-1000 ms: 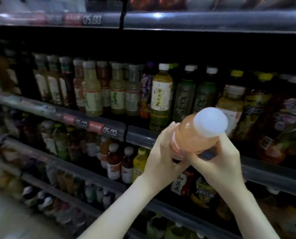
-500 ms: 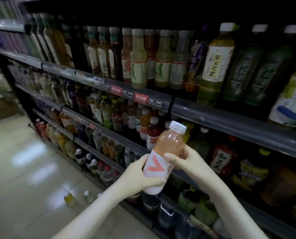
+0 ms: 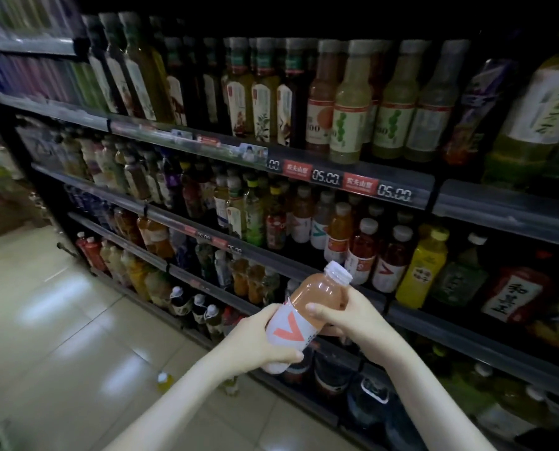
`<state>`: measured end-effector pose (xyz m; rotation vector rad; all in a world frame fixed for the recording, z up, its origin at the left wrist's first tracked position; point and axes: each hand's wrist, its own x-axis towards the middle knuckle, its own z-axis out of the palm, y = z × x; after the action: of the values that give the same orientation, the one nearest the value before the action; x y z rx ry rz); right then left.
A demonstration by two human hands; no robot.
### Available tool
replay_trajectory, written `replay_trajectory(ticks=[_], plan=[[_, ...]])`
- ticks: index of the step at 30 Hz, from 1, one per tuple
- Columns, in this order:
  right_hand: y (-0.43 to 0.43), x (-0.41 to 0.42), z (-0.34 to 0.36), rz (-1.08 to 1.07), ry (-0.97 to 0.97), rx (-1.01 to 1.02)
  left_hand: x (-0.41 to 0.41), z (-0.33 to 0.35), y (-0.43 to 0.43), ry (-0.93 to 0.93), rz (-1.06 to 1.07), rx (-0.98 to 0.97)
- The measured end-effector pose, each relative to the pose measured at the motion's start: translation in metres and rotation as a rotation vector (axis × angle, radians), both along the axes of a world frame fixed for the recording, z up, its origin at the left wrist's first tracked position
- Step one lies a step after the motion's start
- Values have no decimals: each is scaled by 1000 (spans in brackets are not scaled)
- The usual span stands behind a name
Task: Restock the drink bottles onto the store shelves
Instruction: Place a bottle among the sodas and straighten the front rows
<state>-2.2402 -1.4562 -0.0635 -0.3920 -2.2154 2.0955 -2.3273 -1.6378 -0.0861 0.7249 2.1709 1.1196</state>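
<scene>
Lowered from the cap-to-camera pose of a second ago, the peach drink bottle (image 3: 307, 307) now leans cap up and to the right, gripped in both hands in front of the shelving. Nearest the camera, the left hand (image 3: 258, 336) curls round the base and lower label, while the right hand (image 3: 349, 315) clasps the shoulder with the thumb across the front. On the tiled floor (image 3: 60, 320) below and to the left, a small yellow bottle (image 3: 164, 380) sits loose near the shelf foot, a likely trip point; the aisle beyond it offers the open room for stepping. Just behind the hands runs the second shelf rail (image 3: 450, 333), whose raised lip the base must probably clear. Past it stand V-labelled bottles (image 3: 385, 265) that appear to match, so the sound move seems to be to bring the bottle upright, keep the red V facing outward and slide it in beside them, staying low under the price-tag rail (image 3: 362, 183) overhead. Whether a free slot waits there cannot be told. Farther up, tall tea bottles (image 3: 262, 102) crowd the upper shelf.
</scene>
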Motion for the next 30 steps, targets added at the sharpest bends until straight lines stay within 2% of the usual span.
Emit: replay_trajectory(ticks=[4,8,13,17,24,30], plan=[[-11,-30,-13,-238,29,156,-40,-8,3,54,-54,-10],[-2,-65,-28,-426,112,316,-77,-19,9,177,22,-33],[27,-111,-55,-516,244,308,-117,-39,8,340,165,-101],[42,-149,-78,-552,265,340,-150,-49,16,445,234,-53],[43,-204,-100,-681,207,304,-226,-37,63,706,72,100],[31,-232,-108,-801,160,305,-286,-18,109,874,-102,27]])
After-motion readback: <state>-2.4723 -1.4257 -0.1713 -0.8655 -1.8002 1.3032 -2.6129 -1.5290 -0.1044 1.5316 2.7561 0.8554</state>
